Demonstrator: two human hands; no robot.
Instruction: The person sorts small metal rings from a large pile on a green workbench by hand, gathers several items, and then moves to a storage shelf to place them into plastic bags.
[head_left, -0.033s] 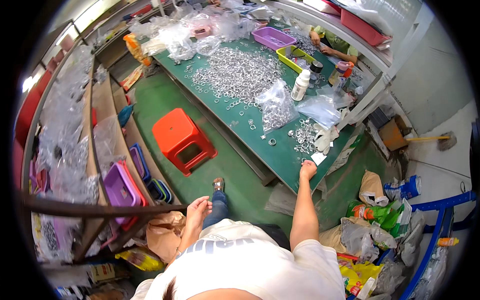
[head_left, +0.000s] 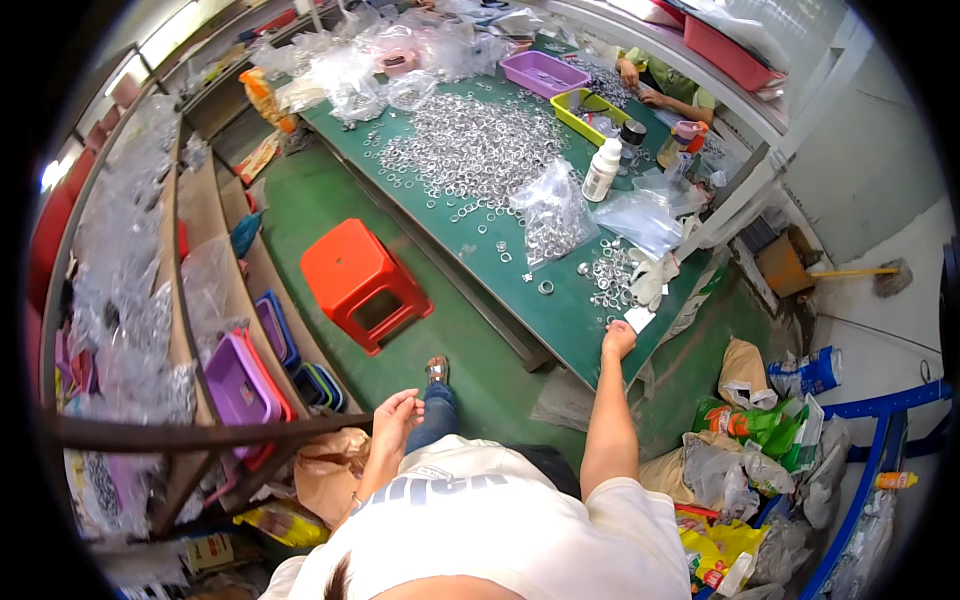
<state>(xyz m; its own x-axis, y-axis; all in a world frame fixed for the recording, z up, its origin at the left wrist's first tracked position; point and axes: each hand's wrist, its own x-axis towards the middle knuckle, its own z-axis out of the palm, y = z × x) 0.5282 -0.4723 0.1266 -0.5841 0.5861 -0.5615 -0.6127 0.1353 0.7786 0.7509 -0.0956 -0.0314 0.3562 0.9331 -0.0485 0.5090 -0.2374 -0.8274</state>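
Over the near corner of the green-topped table [head_left: 578,345], my right hand [head_left: 619,341] is closed, with a small silver ring at its fingertips. Just beyond it lie a white card [head_left: 639,318], a white glove [head_left: 652,280] and a small group of silver rings [head_left: 610,272]. My left hand [head_left: 398,415] hovers off the table in front of my body, thumb and fingers pressed together; whatever is in that pinch is too small to make out. Farther back, a clear bag of rings [head_left: 555,222] rests beside a broad heap of loose rings [head_left: 475,145].
A red stool [head_left: 350,262] stands left of the table. Shelves with bags and a purple bin [head_left: 238,385] line the left side. A white bottle [head_left: 602,170], a yellow-green tray [head_left: 575,115] and a co-worker's hands [head_left: 640,85] are farther back. Sacks [head_left: 745,430] crowd the right.
The view has shifted very slightly. Both hands keep nearly the same place and pose.
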